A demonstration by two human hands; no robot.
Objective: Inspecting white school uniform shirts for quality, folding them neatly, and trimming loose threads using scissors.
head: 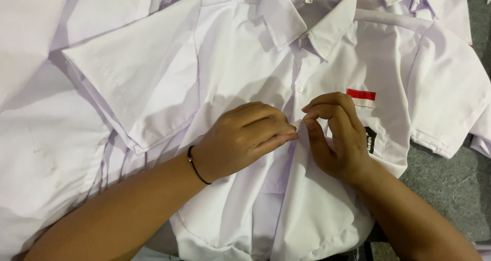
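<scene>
Hidden: we cannot see the button or buttonhole that our fingers work on; the fingertips of both hands cover that spot on the front placket.
Cut off: the collar label at the top edge is partly out of the picture, and our forearms leave the picture at the bottom.
Hard to make out: we cannot tell whether the grey surface at the right is a tabletop or a floor; the small dark tag on the chest pocket is too small to make out.
Left hand: our grip is clenched, thumb and forefinger pinched on the edge of the placket at mid-chest, knuckles up; a thin black band circles the wrist.
Right hand: our grip is curled, fingertips nipping the facing edge of the same placket, touching the left fingertips.
White shirt: it lies face up and spread flat in the middle of the view, collar towards the top, short sleeves out to both sides; one white button above our hands is done up.
Chest patch: a small red and white strip sits just beside our right hand, on the pocket side.
Other shirts: more white shirts lie under and beside ours, at the left and along the top.
</scene>
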